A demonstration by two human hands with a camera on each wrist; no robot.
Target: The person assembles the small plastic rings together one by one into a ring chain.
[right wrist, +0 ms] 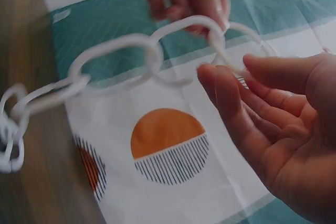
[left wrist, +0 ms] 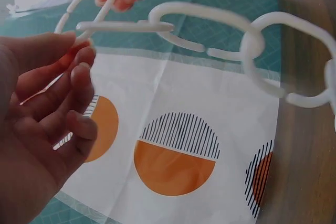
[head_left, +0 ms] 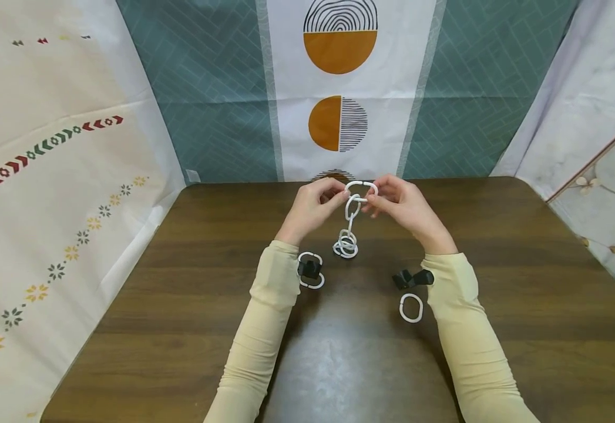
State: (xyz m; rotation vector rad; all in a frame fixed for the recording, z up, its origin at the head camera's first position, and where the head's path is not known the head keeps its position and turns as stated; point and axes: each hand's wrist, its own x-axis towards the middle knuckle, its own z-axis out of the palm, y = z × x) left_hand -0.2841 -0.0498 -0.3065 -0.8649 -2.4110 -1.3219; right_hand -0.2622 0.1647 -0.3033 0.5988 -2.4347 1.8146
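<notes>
Between my two hands, above the far part of the table, an oval white plastic chain link (head_left: 361, 183) is held up. My left hand (head_left: 311, 207) pinches its left end between thumb and fingers. The right hand (head_left: 406, 210) grips its right end the same way. From this link hangs a chain of several white links (left wrist: 210, 11), its lower end bunched near the tabletop. In the right wrist view the chain (right wrist: 121, 40) runs off to the left. Each link shows a small gap in one side where visible.
On the wooden table (head_left: 180, 329), a loose white link (head_left: 411, 321) lies near the right forearm. Two more links (head_left: 312, 286) lie by the left wrist, partly behind the black wrist camera (head_left: 310, 269). A patterned cloth (head_left: 222, 106) hangs at the table's back edge.
</notes>
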